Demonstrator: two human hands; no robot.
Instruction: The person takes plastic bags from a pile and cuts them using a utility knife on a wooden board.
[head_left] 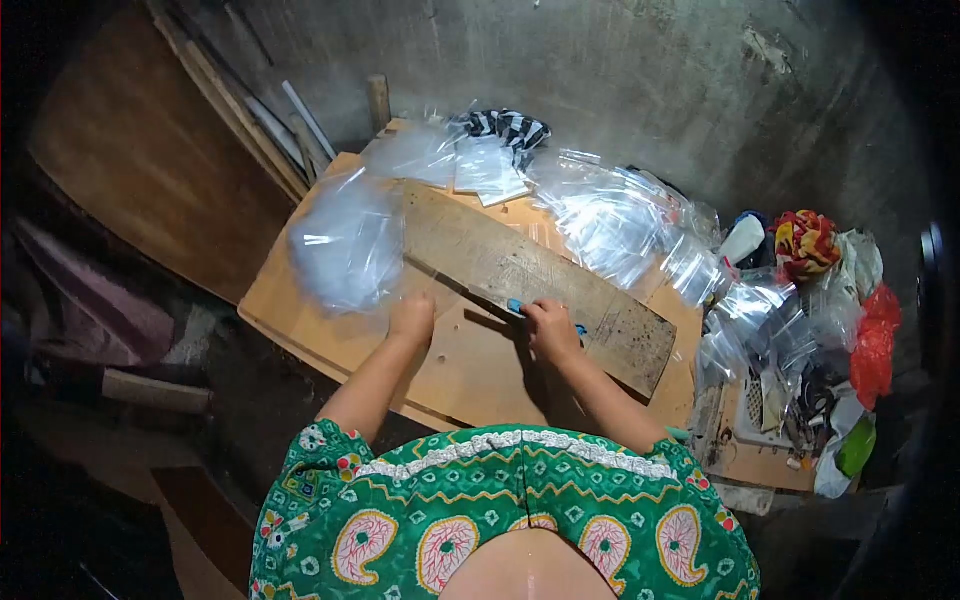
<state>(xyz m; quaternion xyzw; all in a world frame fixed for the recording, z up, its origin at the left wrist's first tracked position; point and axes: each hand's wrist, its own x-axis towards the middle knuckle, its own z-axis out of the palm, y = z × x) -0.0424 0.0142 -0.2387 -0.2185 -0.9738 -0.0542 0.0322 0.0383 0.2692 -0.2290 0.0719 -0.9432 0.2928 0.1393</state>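
Note:
My left hand (412,320) is closed near the table's front edge, at the lower right corner of a pile of clear plastic (347,245). Whatever its fingers hold is hidden. My right hand (552,328) is wrapped around a blue-handled knife (516,306), its grey blade pointing left along the near edge of a long wooden board (545,285). Most of the handle is covered by my fingers. The board lies slantwise on the light brown table (465,365), and the plastic pile touches its left end.
More clear plastic bags (605,220) lie beyond the board, with a black-and-white checked cloth (505,130) at the back. On the right stands a cluttered stack holding a red plastic bag (876,345) and a patterned cloth (806,243). A brown panel (155,140) leans at the left.

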